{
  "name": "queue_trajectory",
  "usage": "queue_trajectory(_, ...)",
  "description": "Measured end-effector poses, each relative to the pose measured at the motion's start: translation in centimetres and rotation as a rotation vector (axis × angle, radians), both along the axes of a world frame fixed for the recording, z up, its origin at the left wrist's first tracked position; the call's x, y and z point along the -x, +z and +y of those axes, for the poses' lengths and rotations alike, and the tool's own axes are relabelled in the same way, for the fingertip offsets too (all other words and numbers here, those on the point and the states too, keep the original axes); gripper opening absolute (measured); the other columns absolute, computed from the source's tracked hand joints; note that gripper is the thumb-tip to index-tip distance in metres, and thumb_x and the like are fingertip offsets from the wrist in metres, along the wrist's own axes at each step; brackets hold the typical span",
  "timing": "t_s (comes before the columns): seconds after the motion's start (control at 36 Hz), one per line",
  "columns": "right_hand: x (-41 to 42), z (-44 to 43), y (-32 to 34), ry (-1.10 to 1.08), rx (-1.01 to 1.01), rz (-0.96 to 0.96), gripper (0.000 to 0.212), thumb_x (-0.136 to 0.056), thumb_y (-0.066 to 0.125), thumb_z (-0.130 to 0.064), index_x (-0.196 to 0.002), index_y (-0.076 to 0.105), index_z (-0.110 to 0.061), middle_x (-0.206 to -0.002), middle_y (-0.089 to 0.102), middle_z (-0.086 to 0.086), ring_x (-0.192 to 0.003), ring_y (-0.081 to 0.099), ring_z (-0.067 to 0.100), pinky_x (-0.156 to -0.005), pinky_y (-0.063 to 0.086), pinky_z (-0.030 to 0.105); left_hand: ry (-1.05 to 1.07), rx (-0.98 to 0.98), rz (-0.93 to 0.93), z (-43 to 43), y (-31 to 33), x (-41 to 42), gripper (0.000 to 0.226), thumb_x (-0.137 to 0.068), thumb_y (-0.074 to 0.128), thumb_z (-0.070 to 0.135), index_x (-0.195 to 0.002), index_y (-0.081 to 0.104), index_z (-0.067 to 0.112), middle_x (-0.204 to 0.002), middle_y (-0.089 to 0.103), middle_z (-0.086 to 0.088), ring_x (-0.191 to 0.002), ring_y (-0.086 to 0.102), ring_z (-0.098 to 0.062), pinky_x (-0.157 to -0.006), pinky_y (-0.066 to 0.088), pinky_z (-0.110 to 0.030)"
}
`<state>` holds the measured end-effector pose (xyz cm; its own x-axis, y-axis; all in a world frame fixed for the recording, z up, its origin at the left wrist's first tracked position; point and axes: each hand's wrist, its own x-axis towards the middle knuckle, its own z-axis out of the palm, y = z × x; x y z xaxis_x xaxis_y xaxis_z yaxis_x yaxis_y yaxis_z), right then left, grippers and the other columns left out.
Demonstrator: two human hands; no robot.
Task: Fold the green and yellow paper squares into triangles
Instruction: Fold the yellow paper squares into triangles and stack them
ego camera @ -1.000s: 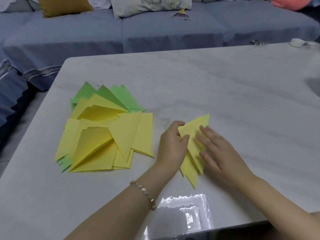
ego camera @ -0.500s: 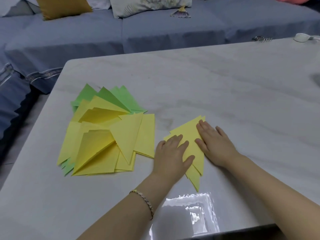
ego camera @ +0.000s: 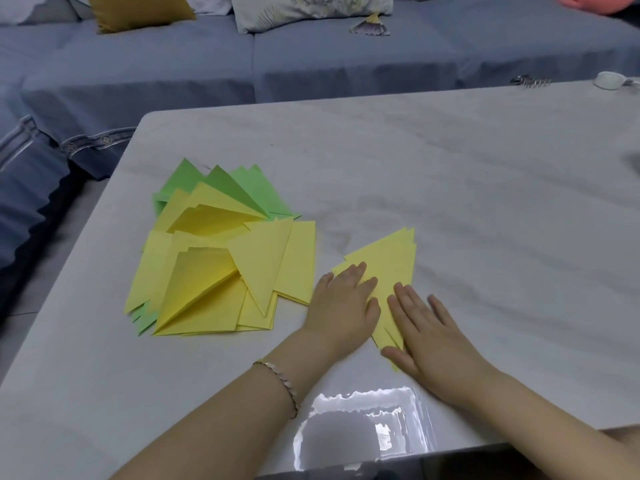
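Under two flattened palms on the table [ego camera: 485, 185], much of the yellow paper [ego camera: 388, 261] is hidden; left hand [ego camera: 343, 303] and right hand [ego camera: 433, 341] press it, fingers straight, tip jutting beyond

Pile of folded triangles [ego camera: 221, 258] lay on the table [ego camera: 485, 174]. Just right of pile: one folded sheet [ego camera: 391, 261], both hands flat on it, left hand [ego camera: 341, 306] nearer the pile, right hand [ego camera: 436, 344] on the far side. Sofa [ego camera: 346, 64] sat behind the pile, beyond the table edge.
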<state>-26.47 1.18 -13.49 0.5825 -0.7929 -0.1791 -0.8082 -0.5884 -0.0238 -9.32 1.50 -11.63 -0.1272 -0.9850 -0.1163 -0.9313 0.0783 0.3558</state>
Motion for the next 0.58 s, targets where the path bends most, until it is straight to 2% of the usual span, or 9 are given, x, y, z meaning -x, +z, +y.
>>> queue_trajectory(0.08, 0.2, 0.6, 0.3, 0.007, -0.052, 0.008, 0.076, -0.095, 0.008, -0.058, -0.129, 0.049, -0.004, -0.137, 0.049, 0.014, -0.128, 0.041, 0.021, -0.107, 0.011, 0.035, 0.125, 0.272, -0.019, -0.2, 1.7, -2.0, 0.056, -0.085, 0.027, 0.035, -0.128, 0.054, 0.012, -0.145, 0.04, -0.011, -0.129, 0.043, -0.022, -0.107, 0.029, -0.043)
queue_trajectory(0.17, -0.3, 0.5, 1.1, -0.019, -0.079, -0.037, 0.085, -0.09, 0.006, -0.067, -0.131, 0.05, -0.006, -0.142, 0.043, 0.011, -0.129, 0.044, 0.021, -0.107, 0.013, 0.034, 0.31, 0.19, -0.298, -0.1, 2.9, -5.9, 0.057, -0.093, 0.039, 0.038, -0.145, 0.024, 0.018, -0.156, 0.009, -0.01, -0.143, 0.013, -0.022, -0.113, 0.013, -0.042)
queue_trajectory(0.22, -0.8, 0.1, 1.4, 0.002, -0.086, -0.097, 0.106, -0.073, -0.01, -0.08, -0.144, 0.029, -0.012, -0.154, 0.016, 0.004, -0.142, 0.018, 0.015, -0.111, -0.001, 0.032, 0.457, 0.073, -0.417, -0.1, 3.7, -8.5, 0.071, -0.091, 0.044, 0.049, -0.147, 0.013, 0.018, -0.156, 0.003, -0.011, -0.143, 0.005, -0.026, -0.114, 0.008, -0.043)
queue_trajectory(0.28, -1.2, -0.1, 1.7, -0.008, -0.099, -0.088, 0.12, -0.053, -0.025, -0.084, -0.149, 0.009, -0.02, -0.156, -0.005, -0.004, -0.143, -0.007, 0.009, -0.111, -0.015, 0.031, 0.531, -0.009, -0.439, -0.2, 4.0, -10.4, 0.082, -0.085, 0.05, 0.056, -0.146, 0.012, 0.017, -0.152, 0.02, -0.013, -0.141, 0.013, -0.029, -0.112, 0.013, -0.044)
queue_trajectory(0.33, -1.7, -0.5, 2.0, -0.025, -0.11, -0.083, 0.126, -0.046, -0.03, -0.084, -0.148, 0.01, -0.023, -0.156, -0.004, -0.006, -0.142, -0.009, 0.008, -0.111, -0.017, 0.031, 0.536, -0.054, -0.423, -0.3, 4.0, -11.5, 0.086, -0.081, 0.057, 0.057, -0.144, 0.016, 0.016, -0.14, 0.04, -0.012, -0.134, 0.025, -0.03, -0.108, 0.019, -0.042)
queue_trajectory(0.39, -1.9, -0.8, 2.2, -0.047, -0.104, -0.107, 0.128, -0.045, -0.033, -0.083, -0.147, 0.016, -0.025, -0.157, 0.001, -0.007, -0.142, -0.007, 0.008, -0.111, -0.015, 0.031, 0.512, -0.019, -0.422, -0.4, 4.2, -11.9, 0.082, -0.081, 0.061, 0.051, -0.143, 0.02, 0.017, -0.133, 0.046, -0.01, -0.129, 0.031, -0.029, -0.106, 0.021, -0.039)
queue_trajectory(0.47, -2.0, -1.1, 2.3, -0.063, -0.114, -0.163, 0.128, -0.046, -0.032, -0.083, -0.145, 0.026, -0.026, -0.156, 0.008, -0.006, -0.143, -0.003, 0.01, -0.111, -0.013, 0.029, 0.462, 0.118, -0.337, -0.3, 4.5, -11.9, 0.062, -0.087, 0.06, 0.032, -0.14, 0.033, 0.017, -0.127, 0.051, -0.006, -0.123, 0.041, -0.026, -0.104, 0.02, -0.034)
queue_trajectory(0.53, -1.9, -1.2, 2.4, -0.062, -0.125, -0.222, 0.125, -0.05, -0.027, -0.085, -0.143, 0.031, -0.025, -0.155, 0.012, -0.005, -0.143, -0.001, 0.01, -0.11, -0.013, 0.026, 0.453, 0.199, -0.217, -0.1, 4.7, -11.6, 0.046, -0.09, 0.056, 0.022, -0.134, 0.046, 0.016, -0.119, 0.056, -0.007, -0.114, 0.048, -0.026, -0.097, 0.025, -0.031)
queue_trajectory(0.58, -1.7, -1.3, 2.5, -0.058, -0.129, -0.323, 0.112, -0.059, -0.009, -0.087, -0.139, 0.037, -0.024, -0.154, 0.017, -0.005, -0.142, 0.002, 0.007, -0.11, -0.011, 0.024, 0.485, 0.28, -0.066, 0.1, 5.4, -11.0, 0.034, -0.091, 0.054, 0.02, -0.124, 0.057, 0.013, -0.11, 0.058, -0.007, -0.103, 0.053, -0.028, -0.081, 0.032, -0.032)
